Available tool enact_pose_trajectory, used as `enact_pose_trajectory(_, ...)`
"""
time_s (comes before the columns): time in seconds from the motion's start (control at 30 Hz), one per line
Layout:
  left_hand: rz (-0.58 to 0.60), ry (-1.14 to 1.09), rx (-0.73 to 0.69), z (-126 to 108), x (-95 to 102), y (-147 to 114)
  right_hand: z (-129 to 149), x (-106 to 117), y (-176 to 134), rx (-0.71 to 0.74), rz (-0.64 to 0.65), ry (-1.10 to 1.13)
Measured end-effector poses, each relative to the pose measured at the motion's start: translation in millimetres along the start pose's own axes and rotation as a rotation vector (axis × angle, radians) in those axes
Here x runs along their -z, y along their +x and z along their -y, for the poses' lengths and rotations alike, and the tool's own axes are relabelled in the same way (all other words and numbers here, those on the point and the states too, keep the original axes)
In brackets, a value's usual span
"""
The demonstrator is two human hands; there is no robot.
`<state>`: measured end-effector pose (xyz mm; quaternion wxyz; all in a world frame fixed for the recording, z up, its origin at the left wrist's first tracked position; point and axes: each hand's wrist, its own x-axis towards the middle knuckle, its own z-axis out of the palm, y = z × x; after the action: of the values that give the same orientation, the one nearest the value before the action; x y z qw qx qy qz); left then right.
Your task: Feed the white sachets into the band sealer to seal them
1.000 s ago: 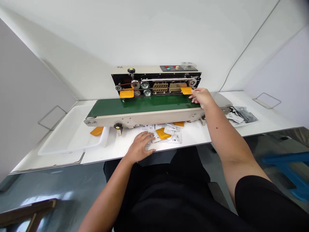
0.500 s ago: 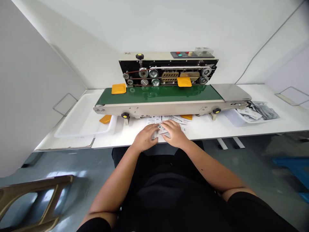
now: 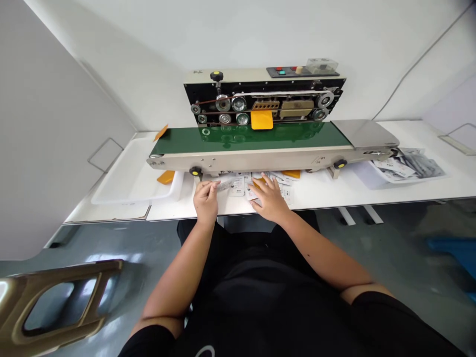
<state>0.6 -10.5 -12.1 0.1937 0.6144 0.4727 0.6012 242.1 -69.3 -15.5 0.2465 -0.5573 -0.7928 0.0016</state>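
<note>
Thumb and fingers of my left hand (image 3: 206,201) are closed on the end of a small silvery-grey packet (image 3: 224,185), just in front of the conveyor. My right hand (image 3: 273,202) is open, its fingers spread over printed white packets (image 3: 238,186) on the table. By its fingertips lies an orange pouch (image 3: 259,183), partly covered by the hand. Behind both hands stands a band sealer (image 3: 290,79) with a green conveyor belt (image 3: 223,139). An orange pouch (image 3: 262,120) hangs at its sealing band, and another orange pouch (image 3: 161,132) tilts over the belt's left end.
A white tray (image 3: 122,199) below the belt's left end holds an orange pouch (image 3: 166,177). To the right, a white bin (image 3: 375,182) is full of grey and white packets. A brown stool (image 3: 63,272) stands at lower left, something blue (image 3: 451,248) at lower right.
My left hand has moved left, away from my right hand, with a packet in its fingers. The orange pouches have travelled left along the sealer. The camera view has shifted slightly.
</note>
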Motion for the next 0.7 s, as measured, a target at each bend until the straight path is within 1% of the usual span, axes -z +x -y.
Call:
enact_pose_trajectory(0.07, -0.016, -0.065, 0.085, 2.0, -1.5, 2.0, 4.6, 0.9, 3.0, -0.032, -0.104, 0.057)
enact_pose_trajectory(0.13, 0.005, -0.137, 0.166, 4.2, -3.9, 2.9, 11.2, 3.4, 8.3, -0.054, -0.195, 0.167)
enact_pose_trajectory(0.17, 0.021, -0.173, 0.205, 5.4, -5.0, 3.0, 15.0, 4.6, 11.6, -0.066, -0.219, 0.245)
enact_pose_trajectory(0.23, 0.045, -0.25, 0.271, 7.8, -6.2, 2.8, 22.6, 5.3, 19.2, -0.121, -0.21, 0.444)
enact_pose_trajectory(0.3, 0.081, -0.31, 0.305, 9.4, -5.1, 2.7, 29.1, 1.9, 26.8, -0.225, -0.151, 0.679)
enact_pose_trajectory(0.37, 0.188, -0.312, 0.275, 9.2, -1.8, 3.3, 33.2, -4.2, 33.2, -0.323, -0.079, 0.891)
enact_pose_trajectory(0.43, 0.344, -0.234, 0.14, 6.9, 1.6, 4.8, 33.0, -7.5, 38.1, -0.377, -0.034, 1.036)
enact_pose_trajectory(0.47, 0.419, -0.172, 0.045, 5.3, 2.4, 5.7, 30.5, -5.7, 40.2, -0.393, -0.048, 1.083)
enact_pose_trajectory(0.5, 0.479, -0.102, -0.051, 3.5, 2.2, 6.5, 25.7, -0.6, 42.4, -0.403, -0.096, 1.116)
enact_pose_trajectory(0.53, 0.525, -0.026, -0.135, 1.9, 0.8, 7.1, 18.3, 8.4, 44.8, -0.406, -0.176, 1.134)
enact_pose_trajectory(0.57, 0.56, 0.052, -0.202, 0.6, -1.7, 7.2, 7.9, 21.3, 47.6, -0.407, -0.285, 1.132)
enact_pose_trajectory(0.63, 0.617, 0.207, -0.284, -0.1, -9.0, 6.0, -22.9, 57.1, 54.5, -0.425, -0.536, 1.042)
enact_pose_trajectory(0.7, 0.66, 0.334, -0.325, 1.4, -17.0, 3.3, -65.7, 100.4, 62.3, -0.484, -0.742, 0.851)
